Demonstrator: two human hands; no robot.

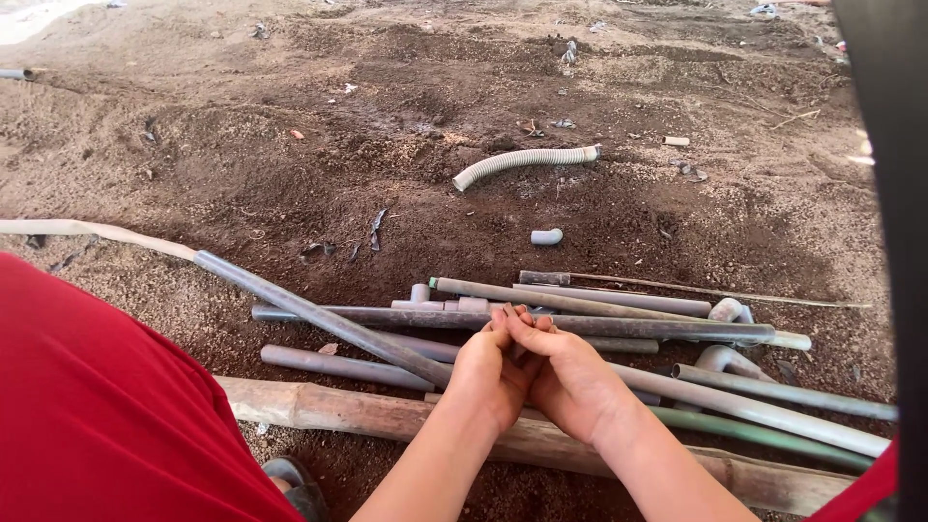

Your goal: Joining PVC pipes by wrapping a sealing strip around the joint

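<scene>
My left hand [488, 372] and my right hand [570, 382] are pressed together over a pile of grey pipes [619, 324] lying on the dirt. A long grey pipe [309, 311] runs in from the left and its near end disappears under my left palm, which is curled around it. The fingers of my right hand fold against my left fingers at the top. Whatever lies between the two palms is hidden. A thick wooden pole [377, 414] lies just below my wrists.
A corrugated grey hose [522, 161] and a small grey elbow fitting [546, 236] lie farther out on the brown soil. A green pipe [764, 437] lies at the right. My red-clothed leg [97, 406] and a sandal [295, 483] fill the lower left; a dark post [894, 193] stands at the right.
</scene>
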